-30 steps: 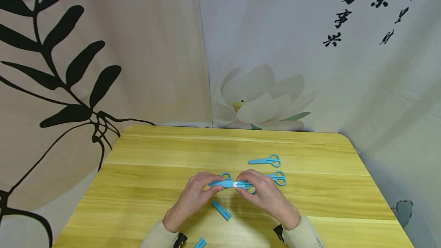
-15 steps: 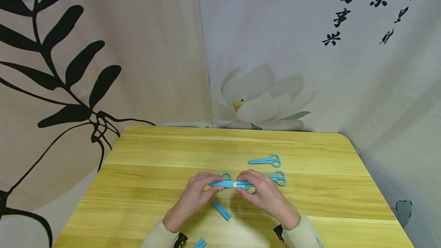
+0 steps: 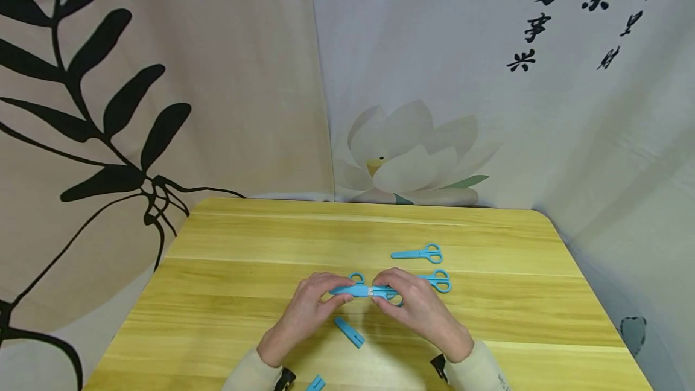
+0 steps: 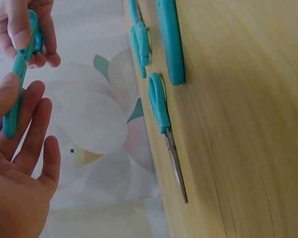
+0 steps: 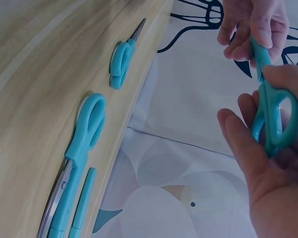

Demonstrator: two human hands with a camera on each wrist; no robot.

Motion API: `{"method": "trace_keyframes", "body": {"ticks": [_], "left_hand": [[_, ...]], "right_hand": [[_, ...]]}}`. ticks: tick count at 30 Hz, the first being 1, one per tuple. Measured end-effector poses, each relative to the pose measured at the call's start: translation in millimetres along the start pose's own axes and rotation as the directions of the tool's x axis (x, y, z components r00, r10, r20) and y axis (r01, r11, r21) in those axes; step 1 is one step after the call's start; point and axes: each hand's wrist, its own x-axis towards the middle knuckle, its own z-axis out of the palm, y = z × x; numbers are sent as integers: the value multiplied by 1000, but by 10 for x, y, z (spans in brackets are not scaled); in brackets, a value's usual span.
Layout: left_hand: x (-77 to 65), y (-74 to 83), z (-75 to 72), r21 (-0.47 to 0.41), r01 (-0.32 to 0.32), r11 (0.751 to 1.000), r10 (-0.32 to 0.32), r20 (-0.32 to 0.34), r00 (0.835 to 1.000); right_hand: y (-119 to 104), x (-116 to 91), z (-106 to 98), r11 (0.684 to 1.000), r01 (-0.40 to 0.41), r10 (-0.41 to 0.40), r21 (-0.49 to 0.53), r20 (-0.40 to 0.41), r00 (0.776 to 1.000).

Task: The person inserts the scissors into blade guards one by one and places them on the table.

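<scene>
In the head view my left hand (image 3: 309,301) pinches a blue blade sheath (image 3: 347,289) between thumb and fingers. My right hand (image 3: 418,305) grips the handles of a pair of blue scissors (image 5: 278,119). The two hands meet end to end over the table, with the sheath on the scissors' blades and a short strip of silver showing between sheath and handles. Beyond the hands lies another pair of scissors (image 4: 160,106) with bare blades, mostly hidden in the head view. A loose sheath (image 3: 349,332) lies just below my hands.
A sheathed pair of scissors (image 3: 415,254) lies farther back on the wooden table (image 3: 244,240). Another pair (image 3: 441,281) sits partly behind my right hand. A second loose sheath (image 3: 316,384) shows at the bottom edge. A printed curtain (image 3: 260,77) hangs behind the table.
</scene>
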Motion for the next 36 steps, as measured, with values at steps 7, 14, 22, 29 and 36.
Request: {"method": "trace_keyframes", "body": {"ticks": [7, 14, 22, 29, 36], "left_hand": [[-1, -11, 7, -8, -15, 1000, 15, -3, 1000], [2, -15, 8, -9, -16, 1000, 16, 2, 1000], [0, -22, 15, -6, -14, 1000, 14, 2, 1000], [1, -25, 11, -7, -18, 1000, 18, 0, 1000], [-7, -26, 10, -5, -20, 1000, 20, 0, 1000]], "right_hand": [[-8, 8, -3, 1000, 0, 0, 3, 0, 1000], [-11, 8, -4, 1000, -2, 2, -1, 1, 1000], [-18, 8, -2, 1000, -13, 13, 0, 6, 1000], [-20, 19, 7, 1000, -2, 2, -4, -1, 1000], [-14, 19, 18, 1000, 9, -9, 4, -9, 1000]]}}
